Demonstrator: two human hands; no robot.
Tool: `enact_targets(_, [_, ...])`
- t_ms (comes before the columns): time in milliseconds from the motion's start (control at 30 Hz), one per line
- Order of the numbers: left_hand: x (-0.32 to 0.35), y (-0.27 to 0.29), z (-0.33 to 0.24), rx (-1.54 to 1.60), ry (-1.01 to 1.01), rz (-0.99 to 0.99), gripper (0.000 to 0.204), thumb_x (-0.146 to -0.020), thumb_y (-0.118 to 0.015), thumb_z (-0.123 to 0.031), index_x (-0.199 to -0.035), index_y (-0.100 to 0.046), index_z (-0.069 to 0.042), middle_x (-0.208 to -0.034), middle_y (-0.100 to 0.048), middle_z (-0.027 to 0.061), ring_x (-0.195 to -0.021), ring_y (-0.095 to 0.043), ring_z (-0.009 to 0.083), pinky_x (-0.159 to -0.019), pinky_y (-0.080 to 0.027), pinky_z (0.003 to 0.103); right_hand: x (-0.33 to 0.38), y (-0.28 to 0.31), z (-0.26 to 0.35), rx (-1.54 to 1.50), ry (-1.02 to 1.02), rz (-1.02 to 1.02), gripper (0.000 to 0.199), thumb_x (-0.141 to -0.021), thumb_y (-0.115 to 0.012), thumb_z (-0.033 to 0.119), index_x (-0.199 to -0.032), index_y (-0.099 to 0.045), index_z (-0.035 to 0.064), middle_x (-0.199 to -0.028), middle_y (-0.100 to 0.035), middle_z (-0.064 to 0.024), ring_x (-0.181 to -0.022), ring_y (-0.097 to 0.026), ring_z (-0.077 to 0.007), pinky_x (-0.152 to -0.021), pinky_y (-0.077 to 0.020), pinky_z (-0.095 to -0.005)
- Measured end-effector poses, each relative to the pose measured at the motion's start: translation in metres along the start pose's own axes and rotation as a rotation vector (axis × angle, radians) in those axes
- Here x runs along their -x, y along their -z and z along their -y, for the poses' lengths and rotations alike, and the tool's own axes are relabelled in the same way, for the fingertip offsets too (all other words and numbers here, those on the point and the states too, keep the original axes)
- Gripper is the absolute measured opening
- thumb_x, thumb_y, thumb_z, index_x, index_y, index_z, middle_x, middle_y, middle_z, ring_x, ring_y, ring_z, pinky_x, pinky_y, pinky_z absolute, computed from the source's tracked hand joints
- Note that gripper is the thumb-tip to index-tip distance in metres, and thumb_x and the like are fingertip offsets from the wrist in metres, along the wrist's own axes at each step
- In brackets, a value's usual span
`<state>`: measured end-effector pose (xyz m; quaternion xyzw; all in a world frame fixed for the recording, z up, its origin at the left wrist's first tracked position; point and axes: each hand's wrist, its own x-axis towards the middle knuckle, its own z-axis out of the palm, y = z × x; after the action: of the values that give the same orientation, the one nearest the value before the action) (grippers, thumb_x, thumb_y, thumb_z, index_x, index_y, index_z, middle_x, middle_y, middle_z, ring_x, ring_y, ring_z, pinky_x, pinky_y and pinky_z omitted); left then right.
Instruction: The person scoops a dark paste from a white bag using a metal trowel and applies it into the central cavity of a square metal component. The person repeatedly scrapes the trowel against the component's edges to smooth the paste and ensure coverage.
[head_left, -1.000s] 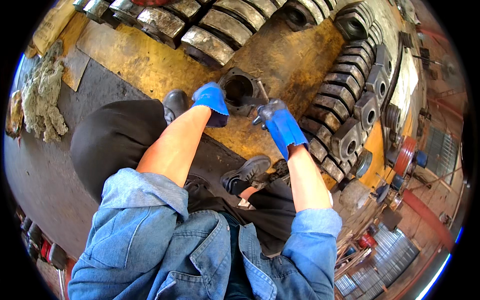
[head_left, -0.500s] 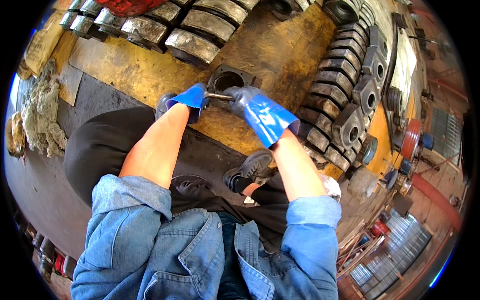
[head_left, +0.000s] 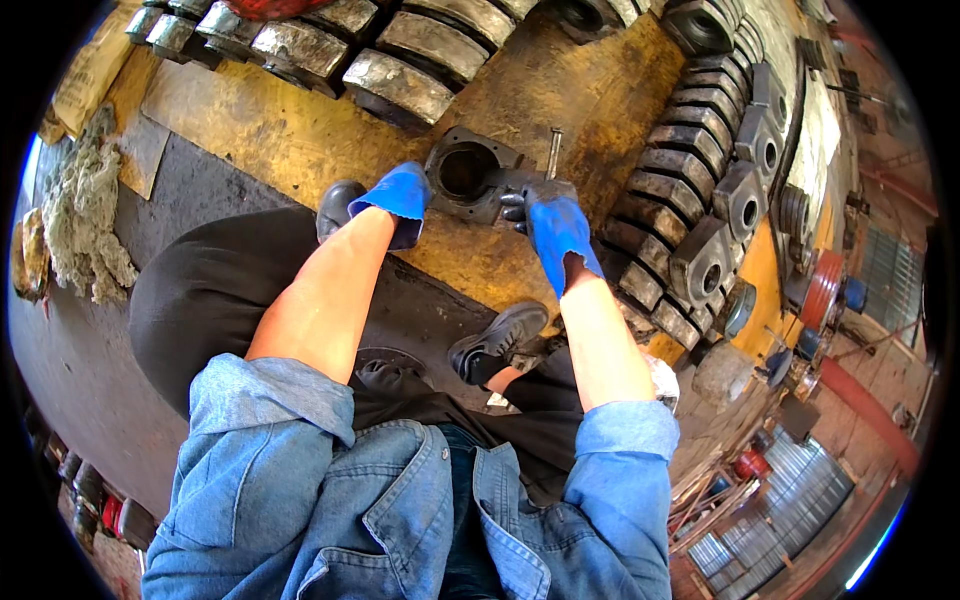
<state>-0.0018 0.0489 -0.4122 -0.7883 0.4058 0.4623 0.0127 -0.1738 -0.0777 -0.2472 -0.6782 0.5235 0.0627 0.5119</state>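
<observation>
My right hand (head_left: 540, 203), in a dark-palmed glove with a blue cuff, is closed around a metal rod (head_left: 555, 152). The rod's shiny end stands up above the fist. Just left of that fist, a dark square metal block with a round bore (head_left: 468, 170) rests on the worn yellow surface (head_left: 600, 90). At the block's near left side is my left hand (head_left: 388, 200), gloved the same way. Its cuff hides most of its fingers, so I cannot make out whether it grips anything.
Rows of heavy metal blocks line the far left (head_left: 400, 85) and the right side (head_left: 665, 185). More bored blocks (head_left: 742, 208) stand beyond the right row. A heap of rags (head_left: 85, 225) lies far left. My shoe (head_left: 497, 340) rests close below the work.
The rod lay across between both hands; now it points up from my right fist, which has moved right. More of the bored block shows. My left hand has shifted slightly right.
</observation>
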Motion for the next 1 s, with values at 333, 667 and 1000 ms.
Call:
enact_targets(333, [-0.012,-0.012,0.007,0.158,0.102,0.018,0.024,-0.079,-0.064,-0.019,-0.098,-0.069,-0.005,-0.109,-0.062,0.0186,-0.104,-0.058,0.0355,-0.080,-0.051,0.038,-0.032,-0.024,0.017,0.241,0.175,-0.040,0.026,-0.085,-0.054,0.022,-0.086,-0.065,-0.0004,-0.073,-0.066,-0.0161,-0.070,-0.067,-0.0255,-0.062,-0.0496,-0.0351])
enact_targets(667, [0.004,-0.008,0.003,0.189,0.042,-0.068,0.025,-0.077,-0.065,-0.016,-0.099,-0.067,-0.003,-0.107,-0.063,0.0206,-0.104,-0.058,0.0369,-0.081,-0.051,0.039,-0.019,-0.037,0.057,0.737,0.076,0.128,0.029,-0.085,-0.045,0.016,-0.103,-0.066,0.0089,-0.104,-0.063,-0.0188,-0.100,-0.060,-0.0357,-0.085,-0.0484,-0.0431])
enact_targets(1000, [-0.007,-0.027,0.018,0.355,-0.073,-0.191,0.017,-0.084,-0.053,-0.016,-0.083,-0.068,-0.006,-0.082,-0.064,0.0210,-0.073,-0.061,0.0310,-0.062,-0.047,0.037,0.004,-0.003,0.079,0.795,0.116,0.247,0.029,-0.087,-0.045,0.021,-0.105,-0.066,0.0161,-0.107,-0.064,-0.0143,-0.099,-0.061,-0.0319,-0.084,-0.0499,-0.0420])
